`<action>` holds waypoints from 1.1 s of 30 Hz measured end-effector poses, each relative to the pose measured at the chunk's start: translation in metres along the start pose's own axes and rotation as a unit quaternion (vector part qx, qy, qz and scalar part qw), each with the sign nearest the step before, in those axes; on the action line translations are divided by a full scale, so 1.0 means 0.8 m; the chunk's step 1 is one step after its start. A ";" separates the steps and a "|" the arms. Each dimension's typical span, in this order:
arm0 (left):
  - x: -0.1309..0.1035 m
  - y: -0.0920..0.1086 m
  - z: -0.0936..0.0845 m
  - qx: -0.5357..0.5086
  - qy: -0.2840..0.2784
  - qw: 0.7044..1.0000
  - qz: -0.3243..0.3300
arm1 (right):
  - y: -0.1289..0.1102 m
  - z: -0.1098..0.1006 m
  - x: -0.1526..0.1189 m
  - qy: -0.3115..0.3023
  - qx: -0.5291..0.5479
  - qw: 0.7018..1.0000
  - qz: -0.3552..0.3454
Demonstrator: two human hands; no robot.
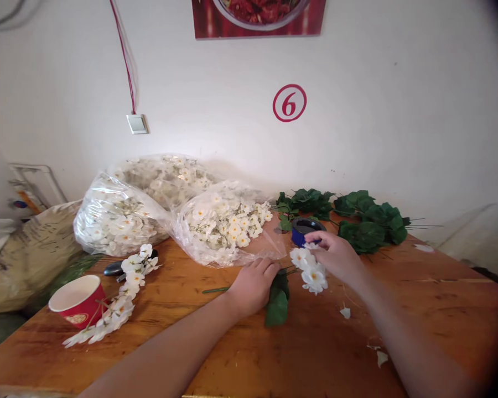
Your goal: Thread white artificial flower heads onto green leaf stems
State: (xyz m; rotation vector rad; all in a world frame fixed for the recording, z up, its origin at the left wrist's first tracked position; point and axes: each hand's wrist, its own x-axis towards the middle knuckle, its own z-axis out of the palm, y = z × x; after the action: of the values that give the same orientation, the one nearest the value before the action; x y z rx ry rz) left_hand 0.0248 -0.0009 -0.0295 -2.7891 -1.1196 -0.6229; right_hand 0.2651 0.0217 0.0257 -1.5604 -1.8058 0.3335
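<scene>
Wooden surface (240,354), orange-brown, carries every item I list below.

Clear plastic bags (120,213), heaped against the white wall and filled with white artificial blossoms; the nearest one (226,226) lies open toward my hands.

Green leaf pile (365,221), at the back right of the surface, wire stems pointing right.

Finished white garland (116,298), laid diagonally at the left, its lower end touching the red paper cup (78,301). Dark handles (115,268) show just under its upper end; I cannot tell what tool they belong to.

Left hand (253,284), grip closed, knuckles up, pressing down on a green wire stem (216,289) and the leaf sprig (277,301), which sticks out to the right from under the fingers.

Right hand (336,254), grip pinched together on the white flower cluster (311,268). The cluster hangs at the fingertips, just right of the left hand's knuckles and above the sprig's tip.

Blue round container (306,229), directly behind the right hand, near the leaves.

Loose white petals (346,312), scattered on the surface near my right forearm.
</scene>
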 end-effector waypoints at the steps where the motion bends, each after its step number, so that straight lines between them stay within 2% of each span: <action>1: 0.000 0.000 0.004 -0.007 0.009 1.000 -0.002 | -0.018 0.000 -0.004 0.063 0.028 0.997 -0.045; 2: 0.000 0.000 0.008 -0.017 0.016 1.000 0.001 | -0.038 0.001 -0.009 0.086 0.044 0.989 -0.115; 4: 0.001 -0.003 0.016 -0.043 0.033 0.998 0.012 | -0.078 0.007 -0.015 0.067 0.028 0.970 -0.231; 6: 0.002 -0.008 0.023 -0.076 0.051 0.995 0.024 | -0.111 0.021 -0.010 -0.017 -0.006 0.963 -0.267; 9: 0.005 -0.016 0.026 -0.151 0.052 0.987 0.025 | -0.139 0.060 0.024 -0.159 -0.073 0.957 -0.233; 11: 0.007 -0.020 0.025 -0.214 0.048 0.975 0.019 | -0.146 0.093 0.057 -0.211 -0.121 0.952 -0.188; 13: 0.009 -0.024 0.022 -0.277 0.047 0.960 0.018 | -0.147 0.125 0.086 -0.261 -0.108 0.952 -0.121; 16: 0.010 -0.030 0.020 -0.355 0.039 0.934 0.005 | -0.144 0.158 0.111 -0.275 -0.079 0.953 -0.103; 18: 0.009 -0.033 0.020 -0.390 0.032 0.920 -0.013 | -0.140 0.167 0.116 -0.266 -0.051 0.957 -0.104; 22: 0.009 -0.037 0.017 -0.464 -0.006 0.883 -0.075 | -0.128 0.154 0.113 -0.222 0.010 0.970 -0.097; 24: 0.010 -0.039 0.016 -0.517 -0.011 0.849 -0.110 | -0.121 0.134 0.106 -0.187 0.101 0.974 -0.075; 25: 0.010 -0.040 0.016 -0.541 -0.008 0.832 -0.124 | -0.118 0.121 0.101 -0.170 0.189 0.966 -0.052; 27: 0.012 -0.042 0.017 -0.573 0.001 0.805 -0.152 | -0.110 0.094 0.087 -0.159 0.388 0.908 -0.009; 30: 0.014 -0.045 0.019 -0.598 0.017 0.778 -0.191 | -0.096 0.060 0.060 -0.159 0.542 0.825 0.024; 31: 0.015 -0.045 0.020 -0.605 0.024 0.770 -0.200 | -0.091 0.053 0.051 -0.165 0.559 0.812 0.033; 33: 0.017 -0.044 0.019 -0.616 0.055 0.758 -0.210 | -0.082 0.045 0.035 -0.202 0.555 0.805 0.055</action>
State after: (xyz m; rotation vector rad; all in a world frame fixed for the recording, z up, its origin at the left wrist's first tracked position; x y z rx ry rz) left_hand 0.0155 0.0367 -0.0412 -3.2301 -1.7614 -2.2585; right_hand 0.1919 0.0415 0.0500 -0.7348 -1.2965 1.5505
